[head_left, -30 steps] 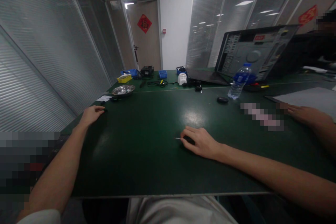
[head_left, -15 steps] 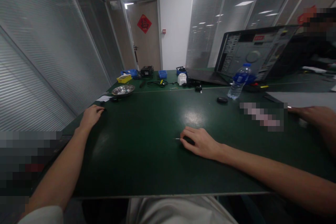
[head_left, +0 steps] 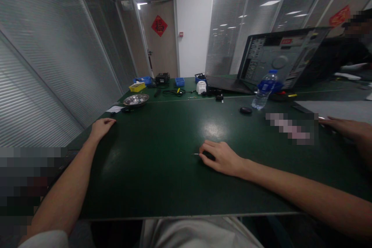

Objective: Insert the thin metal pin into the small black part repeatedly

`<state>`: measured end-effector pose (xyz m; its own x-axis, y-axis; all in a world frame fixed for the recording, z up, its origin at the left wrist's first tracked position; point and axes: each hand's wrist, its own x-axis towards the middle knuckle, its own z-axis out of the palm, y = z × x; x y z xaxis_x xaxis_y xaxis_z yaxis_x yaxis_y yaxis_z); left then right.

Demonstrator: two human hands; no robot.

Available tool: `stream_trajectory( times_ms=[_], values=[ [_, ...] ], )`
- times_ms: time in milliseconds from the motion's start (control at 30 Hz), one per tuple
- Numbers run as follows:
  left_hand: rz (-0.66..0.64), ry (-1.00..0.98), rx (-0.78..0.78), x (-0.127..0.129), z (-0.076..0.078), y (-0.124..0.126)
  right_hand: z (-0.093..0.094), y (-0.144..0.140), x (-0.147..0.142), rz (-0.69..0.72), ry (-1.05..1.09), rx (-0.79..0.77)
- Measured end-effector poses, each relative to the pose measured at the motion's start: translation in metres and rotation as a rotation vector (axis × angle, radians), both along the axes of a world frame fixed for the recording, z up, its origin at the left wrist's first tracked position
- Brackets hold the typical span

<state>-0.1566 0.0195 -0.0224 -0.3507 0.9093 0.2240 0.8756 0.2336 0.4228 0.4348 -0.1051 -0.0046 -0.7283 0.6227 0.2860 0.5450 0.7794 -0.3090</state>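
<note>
The head camera looks down and forward over a dark green bench (head_left: 162, 170) in a glass-walled office.

At the far left of the bench sit a shallow metal dish (head_left: 136, 100), a yellow tray (head_left: 137, 86) and small blue bins (head_left: 180, 81), with a black cable (head_left: 174, 92) and a white round device (head_left: 201, 87) beside them. Further right stand a clear water bottle (head_left: 264, 90) with a blue label and a small black oval object (head_left: 245, 110) near it. Behind the bottle, an opened computer case (head_left: 283, 58) leans at an angle. At the right edge, another person's hand (head_left: 345, 128) lies flat next to a grey panel (head_left: 337, 109).

The stretch of bench between the wearer's arms is bare, so nothing blocks either hand.

The right hand (head_left: 222, 157) rests palm down near the middle of the bench. Its fingers (head_left: 207, 148) are curled loosely over a small dark tool (head_left: 208, 155), whose thin metal tip (head_left: 196, 154) pokes out to the left just past the fingertips. The tool lies on the bench under the hand; whether it is pinched or only covered cannot be told.

The left hand (head_left: 101, 128) lies well apart, near the bench's left edge, fingers loosely together, holding nothing visible.
</note>
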Motion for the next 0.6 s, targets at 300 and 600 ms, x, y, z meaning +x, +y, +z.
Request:
stream_trajectory(
  times_ms=[300,600],
  values=[
    [0.108,-0.197,-0.014,-0.002,-0.0018,0.0021,-0.0008,0.0003,0.0,0.006,-0.006,0.009],
    [0.153,-0.275,-0.018,0.0018,-0.0033,0.0033,-0.0022,0.0015,0.0009,-0.003,-0.019,0.003]
  ],
)
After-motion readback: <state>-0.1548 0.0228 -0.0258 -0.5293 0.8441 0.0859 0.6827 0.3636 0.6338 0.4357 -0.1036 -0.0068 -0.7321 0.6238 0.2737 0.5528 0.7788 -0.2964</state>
